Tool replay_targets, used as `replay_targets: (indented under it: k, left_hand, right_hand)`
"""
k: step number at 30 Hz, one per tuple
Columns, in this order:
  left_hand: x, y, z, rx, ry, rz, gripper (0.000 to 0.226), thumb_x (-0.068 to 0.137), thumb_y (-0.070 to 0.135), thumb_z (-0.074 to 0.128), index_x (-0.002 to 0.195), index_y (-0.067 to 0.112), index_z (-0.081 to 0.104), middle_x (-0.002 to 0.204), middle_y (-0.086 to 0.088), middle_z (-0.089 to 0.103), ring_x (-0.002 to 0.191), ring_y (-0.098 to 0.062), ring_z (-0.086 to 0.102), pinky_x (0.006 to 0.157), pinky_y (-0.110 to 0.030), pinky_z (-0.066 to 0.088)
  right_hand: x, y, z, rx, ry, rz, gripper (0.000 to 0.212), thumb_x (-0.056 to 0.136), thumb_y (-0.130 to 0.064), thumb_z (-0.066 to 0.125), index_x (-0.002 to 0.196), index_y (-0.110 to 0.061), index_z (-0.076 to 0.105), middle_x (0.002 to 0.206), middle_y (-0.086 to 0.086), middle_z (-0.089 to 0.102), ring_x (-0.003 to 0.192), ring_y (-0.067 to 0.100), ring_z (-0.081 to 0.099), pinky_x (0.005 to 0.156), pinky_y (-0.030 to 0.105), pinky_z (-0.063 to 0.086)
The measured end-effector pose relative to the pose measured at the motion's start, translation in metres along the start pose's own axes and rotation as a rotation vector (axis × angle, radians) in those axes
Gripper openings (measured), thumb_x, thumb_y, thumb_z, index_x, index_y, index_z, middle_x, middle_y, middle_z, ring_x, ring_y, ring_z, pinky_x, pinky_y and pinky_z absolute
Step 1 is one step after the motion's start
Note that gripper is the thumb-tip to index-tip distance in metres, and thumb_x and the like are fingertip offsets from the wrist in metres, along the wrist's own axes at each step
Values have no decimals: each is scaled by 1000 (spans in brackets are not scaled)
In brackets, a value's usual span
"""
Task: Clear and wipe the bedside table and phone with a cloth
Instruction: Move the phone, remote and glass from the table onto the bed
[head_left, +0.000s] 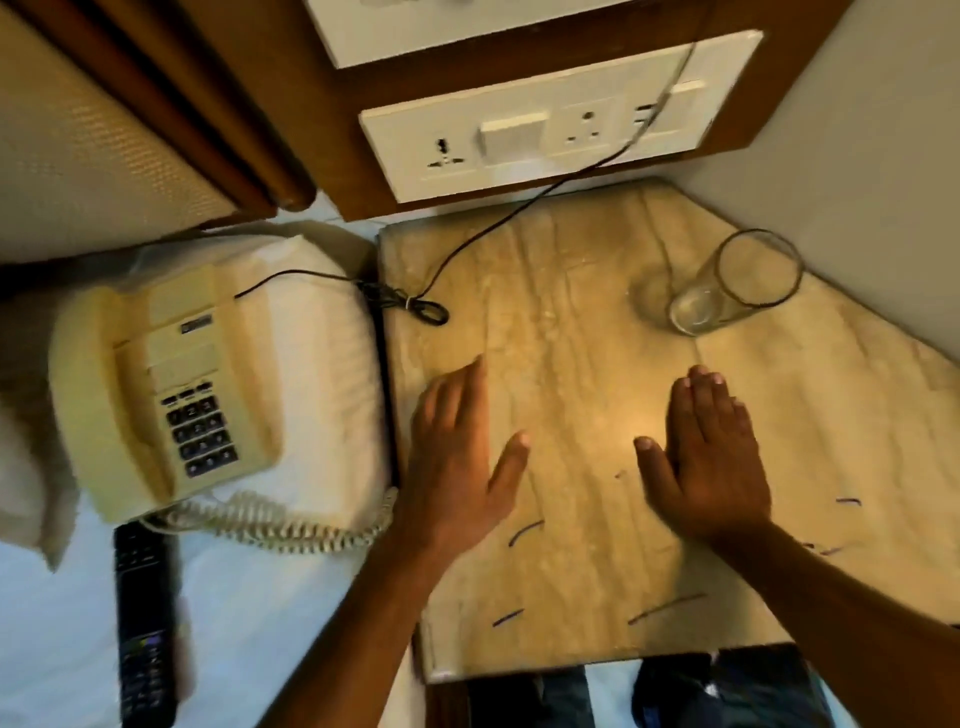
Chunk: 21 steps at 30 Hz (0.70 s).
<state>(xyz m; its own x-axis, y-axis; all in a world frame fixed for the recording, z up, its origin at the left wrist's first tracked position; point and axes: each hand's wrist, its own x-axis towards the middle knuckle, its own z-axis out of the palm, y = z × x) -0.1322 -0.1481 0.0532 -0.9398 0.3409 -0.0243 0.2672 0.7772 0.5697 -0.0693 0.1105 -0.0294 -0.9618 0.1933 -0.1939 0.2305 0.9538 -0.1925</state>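
The bedside table (571, 322) has a beige marble top with dark streaks. My left hand (457, 457) hovers flat over its left edge, fingers apart, holding nothing. My right hand (706, 462) is flat over the middle of the top, also holding nothing. A cream push-button phone (156, 395) rests on a white pillow (322, 364) on the bed, left of the table, its coiled cord (280, 525) trailing toward the table. A thin black cable (488, 228) runs from the phone across the table's back left. A clear drinking glass (732, 286) stands at the back right. No cloth is visible.
A black remote control (145, 629) lies on the white bed sheet below the phone. A white socket and switch panel (550, 135) sits on the wooden wall board behind the table. A grey wall bounds the table on the right. My feet show below the table's front edge.
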Motion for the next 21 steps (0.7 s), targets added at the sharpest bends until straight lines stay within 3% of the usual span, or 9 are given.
replay_targets:
  k: [3, 7, 10, 13, 17, 21]
  left_hand:
    - [72, 36, 44, -215, -206, -15, 87, 89, 37, 65, 156, 2, 21, 158, -19, 33, 146, -35, 29, 118, -52, 28]
    - [145, 80, 87, -396, -231, -50, 106, 75, 23, 84, 156, 6, 17, 160, -16, 29, 148, -31, 26, 120, -46, 29]
    - [171, 98, 104, -518, -221, -18, 117, 64, 18, 92, 156, 12, 20, 159, -11, 34, 147, -23, 30, 113, -23, 35]
    - [173, 104, 120, -538, -223, 49, 102, 63, 20, 92, 148, 19, 35, 149, -4, 49, 132, -5, 43, 100, -3, 36]
    - [148, 101, 122, -604, -160, -17, 84, 70, 35, 86, 139, 19, 41, 137, -3, 58, 126, -11, 55, 101, -20, 49]
    - [71, 80, 92, -521, -94, -218, 95, 67, 60, 77, 145, 22, 35, 143, 2, 54, 131, -7, 50, 108, -23, 45]
  right_hand:
    - [-3, 1, -1, -37, -12, -34, 78, 99, -55, 31, 157, -5, 17, 165, 19, 16, 153, 33, 11, 121, 38, 1]
    - [1, 3, -4, -14, -50, -37, 77, 99, -55, 32, 157, -6, 18, 165, 18, 14, 154, 31, 9, 123, 40, 2]
    - [2, 5, -3, 8, -54, -47, 76, 99, -55, 31, 156, -5, 20, 166, 17, 14, 155, 28, 6, 124, 37, -3]
    - [2, 2, -2, 35, -48, -45, 75, 100, -55, 29, 157, -8, 17, 166, 15, 9, 155, 26, 1, 124, 35, -8]
    - [2, 4, -3, 48, -38, -48, 76, 100, -55, 30, 158, -8, 17, 165, 15, 12, 155, 25, -1, 124, 35, -10]
    - [1, 4, -3, 68, -38, -70, 76, 99, -54, 29, 158, -8, 16, 166, 16, 9, 155, 26, 0, 125, 36, -6]
